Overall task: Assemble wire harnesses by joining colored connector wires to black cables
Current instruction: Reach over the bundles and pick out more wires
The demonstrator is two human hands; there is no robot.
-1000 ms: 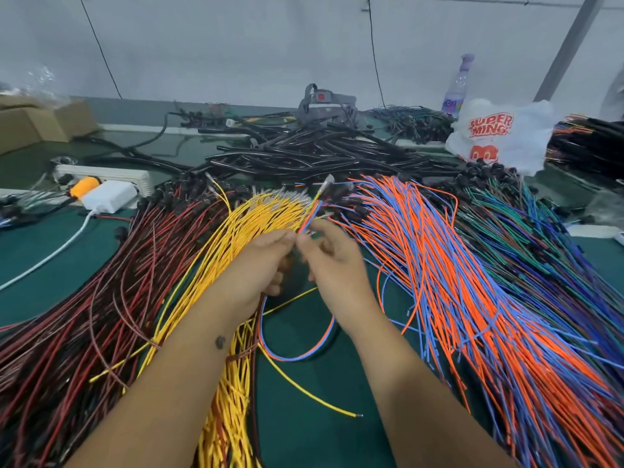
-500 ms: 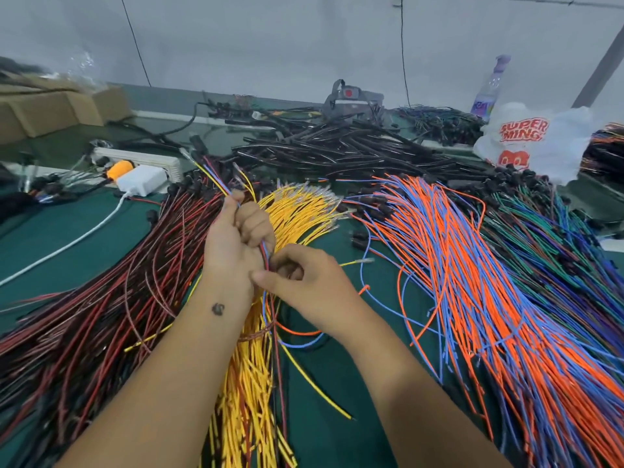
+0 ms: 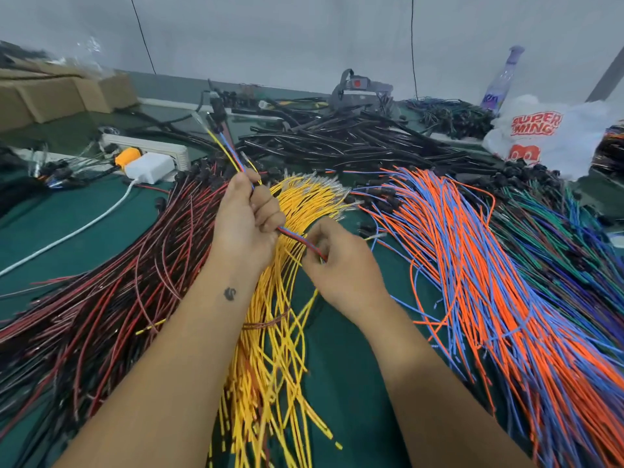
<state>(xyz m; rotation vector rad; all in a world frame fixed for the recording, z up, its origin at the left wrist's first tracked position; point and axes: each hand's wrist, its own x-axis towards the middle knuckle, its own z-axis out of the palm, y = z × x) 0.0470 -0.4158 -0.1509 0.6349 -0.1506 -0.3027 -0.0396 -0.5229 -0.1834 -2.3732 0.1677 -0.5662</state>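
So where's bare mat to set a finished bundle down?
Bare green mat shows between the yellow wires and orange-blue wires, and left by the white cable. The back is crowded with black cables.

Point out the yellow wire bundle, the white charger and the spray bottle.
yellow wire bundle (image 3: 270,349): head view, middle of the strands.
white charger (image 3: 150,167): head view, top face of its body.
spray bottle (image 3: 503,82): head view, clear body below the nozzle.

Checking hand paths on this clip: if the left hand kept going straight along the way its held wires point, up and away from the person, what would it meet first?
Probably the black connectors heading the red-and-black wire pile, just beyond the left hand. The held wire bundle already reaches over them toward the black cables. Height over the pile is unclear.
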